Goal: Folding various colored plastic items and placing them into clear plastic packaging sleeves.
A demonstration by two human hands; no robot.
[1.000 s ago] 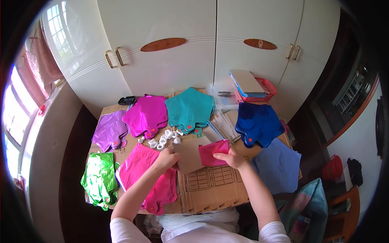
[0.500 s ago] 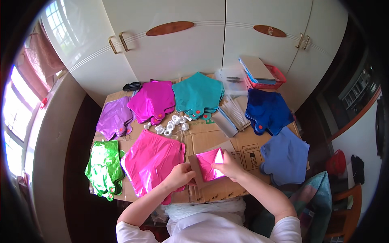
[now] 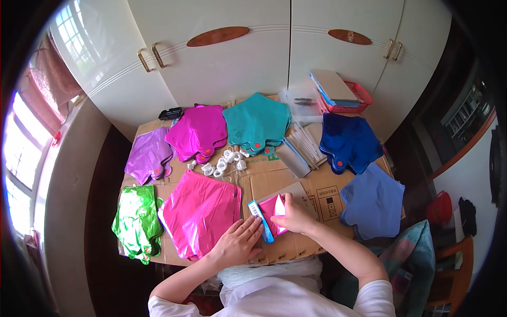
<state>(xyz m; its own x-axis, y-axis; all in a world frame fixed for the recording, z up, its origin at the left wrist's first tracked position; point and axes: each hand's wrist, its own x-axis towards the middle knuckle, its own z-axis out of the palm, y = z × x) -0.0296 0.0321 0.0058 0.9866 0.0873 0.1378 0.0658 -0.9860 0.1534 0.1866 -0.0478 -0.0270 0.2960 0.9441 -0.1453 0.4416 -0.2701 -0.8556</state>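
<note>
My left hand lies palm down with its fingers stretched out, the tips at the left edge of a narrow blue-and-white printed card strip. A folded piece of shiny pink foil sits just right of the strip, on a grey-brown card. My right hand has its fingers closed on the foil, whose raised corner shows white in the light. Left of my hands a stack of larger pink foil balloons lies flat. The underside of the folded foil is hidden.
Flat foil stacks ring the cardboard-covered table: green, lilac, magenta, teal, dark blue and pale blue. White string coils, thin white sticks and a red basket lie farther back.
The card's plain left flap has given way to the blue printed strip. My left hand has gone from gripping that edge to lying flat; my right hand has shifted slightly left with the foil.
</note>
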